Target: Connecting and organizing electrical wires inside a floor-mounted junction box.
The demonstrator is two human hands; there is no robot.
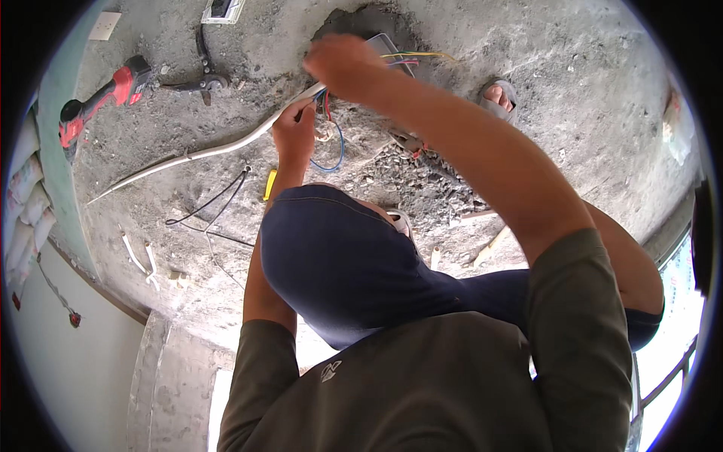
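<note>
A long white conduit curves over the rough ground to my left hand, whose fingers are closed around it near its upper end. Red and blue wires hang in a loop beside that hand. Just above and to the right, my right hand is curled closed over the conduit's end; its fingers are slightly blurred, and what they grip is hidden. Behind the right wrist, a grey electrical box sits by a dark hollow, with yellow, green, blue and red wires sticking out.
To the left lie a red and black power tool and dark-handled cutters. Black cable and a yellow object are nearer. Pliers rest by loose rubble. My sandalled foot is at right.
</note>
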